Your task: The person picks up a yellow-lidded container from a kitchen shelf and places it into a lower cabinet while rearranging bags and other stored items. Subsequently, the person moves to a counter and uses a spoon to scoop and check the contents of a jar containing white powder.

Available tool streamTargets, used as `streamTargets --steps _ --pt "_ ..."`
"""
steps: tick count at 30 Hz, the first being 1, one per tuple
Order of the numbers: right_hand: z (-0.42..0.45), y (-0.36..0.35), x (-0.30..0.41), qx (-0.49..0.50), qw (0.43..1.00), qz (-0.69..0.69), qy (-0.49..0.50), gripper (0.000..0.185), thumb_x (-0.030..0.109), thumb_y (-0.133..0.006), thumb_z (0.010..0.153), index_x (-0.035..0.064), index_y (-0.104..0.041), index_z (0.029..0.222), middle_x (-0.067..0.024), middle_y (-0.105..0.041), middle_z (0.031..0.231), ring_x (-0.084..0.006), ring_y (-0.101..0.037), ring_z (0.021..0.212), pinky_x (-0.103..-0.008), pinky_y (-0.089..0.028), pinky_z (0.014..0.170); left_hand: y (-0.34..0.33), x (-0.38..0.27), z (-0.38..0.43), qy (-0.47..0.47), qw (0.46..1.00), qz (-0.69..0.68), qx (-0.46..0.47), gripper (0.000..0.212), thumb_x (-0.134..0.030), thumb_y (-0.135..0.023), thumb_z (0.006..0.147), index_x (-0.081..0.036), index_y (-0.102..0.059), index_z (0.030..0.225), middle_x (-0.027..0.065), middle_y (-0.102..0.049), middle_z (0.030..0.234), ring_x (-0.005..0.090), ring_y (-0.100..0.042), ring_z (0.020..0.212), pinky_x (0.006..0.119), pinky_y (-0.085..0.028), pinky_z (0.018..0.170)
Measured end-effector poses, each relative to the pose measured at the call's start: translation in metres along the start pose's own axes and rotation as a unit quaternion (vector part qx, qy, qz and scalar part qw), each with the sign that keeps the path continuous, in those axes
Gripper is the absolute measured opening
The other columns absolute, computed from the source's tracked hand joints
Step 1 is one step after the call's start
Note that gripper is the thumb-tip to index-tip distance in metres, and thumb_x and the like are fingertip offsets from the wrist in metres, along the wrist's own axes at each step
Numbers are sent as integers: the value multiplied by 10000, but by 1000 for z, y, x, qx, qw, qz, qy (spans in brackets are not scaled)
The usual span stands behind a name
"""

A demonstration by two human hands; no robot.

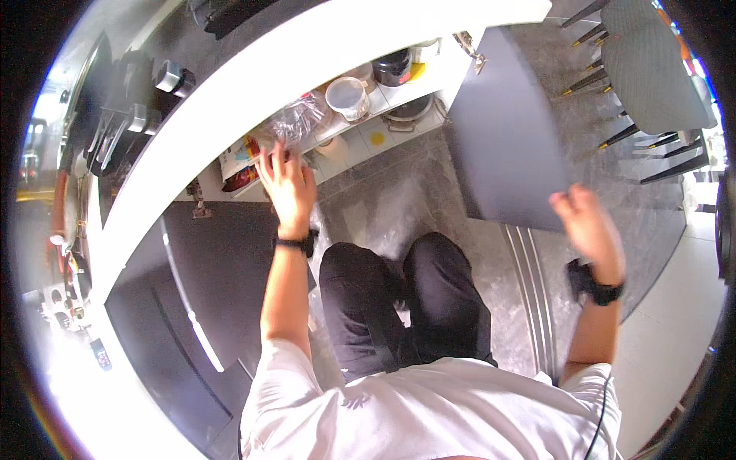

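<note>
My left hand (pixel 287 187) is raised with fingers spread before the open cabinet, near a coloured food packet (pixel 236 164) and a clear plastic bag (pixel 299 118); nothing shows in its grip. My right hand (pixel 589 230), blurred, is at the free edge of the grey cabinet door (pixel 506 126); whether it touches the door is unclear. On the upper shelf (pixel 376 102) are a clear plastic tub (pixel 347 98) and a black container (pixel 393 68). Lower down, a pot with a glass lid (pixel 409 112) stands beside a pale container (pixel 332 149).
A white countertop (pixel 230 75) curves above the cabinet. Another dark cabinet front (pixel 218 253) lies to the left. A metal hinge (pixel 471 52) holds the grey door. Chairs with dark legs (pixel 621 137) stand at the upper right. My bent knees (pixel 397 282) are close to the cabinet.
</note>
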State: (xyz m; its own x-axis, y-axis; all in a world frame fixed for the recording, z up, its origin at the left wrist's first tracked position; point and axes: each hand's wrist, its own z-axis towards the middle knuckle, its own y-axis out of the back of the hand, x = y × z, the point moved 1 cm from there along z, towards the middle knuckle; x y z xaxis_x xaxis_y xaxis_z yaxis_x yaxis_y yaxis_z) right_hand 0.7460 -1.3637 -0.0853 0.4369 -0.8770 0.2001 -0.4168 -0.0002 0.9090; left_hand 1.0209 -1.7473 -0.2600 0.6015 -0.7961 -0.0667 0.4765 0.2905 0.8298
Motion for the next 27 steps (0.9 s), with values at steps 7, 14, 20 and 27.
streamTargets --steps 7,14,20,27 --pt "-1 -71 121 203 884 414 79 499 417 -648 920 -61 -625 778 -129 -544 559 -250 -630 524 -379 -495 520 270 -9 -53 182 944 275 24 410 -142 -632 759 -69 -615 1162 142 -522 1319 338 -522 1153 580 -286 1081" --pt "41 -101 240 203 664 710 -115 370 330 -648 935 -32 -590 886 -107 -586 795 -240 -635 774 -380 -602 765 289 64 -151 485 841 75 227 458 -174 -666 803 19 -503 1185 266 -653 1029 439 -642 981 490 -528 831" --pt "60 -82 271 284 439 832 -184 1126 748 -618 776 -26 -213 1488 -239 -287 1517 -375 -307 1401 -547 -190 1175 289 48 -113 470 821 37 321 270 -195 -736 786 -4 -605 925 214 -687 863 411 -676 843 477 -542 757" --pt "64 -67 301 237 424 853 -192 1278 815 -611 712 -33 -85 1511 -249 -165 1557 -390 -210 1443 -566 -114 1186 234 1 -107 569 765 -195 231 332 -230 -812 716 50 -660 807 171 -699 724 295 -707 667 386 -552 653"
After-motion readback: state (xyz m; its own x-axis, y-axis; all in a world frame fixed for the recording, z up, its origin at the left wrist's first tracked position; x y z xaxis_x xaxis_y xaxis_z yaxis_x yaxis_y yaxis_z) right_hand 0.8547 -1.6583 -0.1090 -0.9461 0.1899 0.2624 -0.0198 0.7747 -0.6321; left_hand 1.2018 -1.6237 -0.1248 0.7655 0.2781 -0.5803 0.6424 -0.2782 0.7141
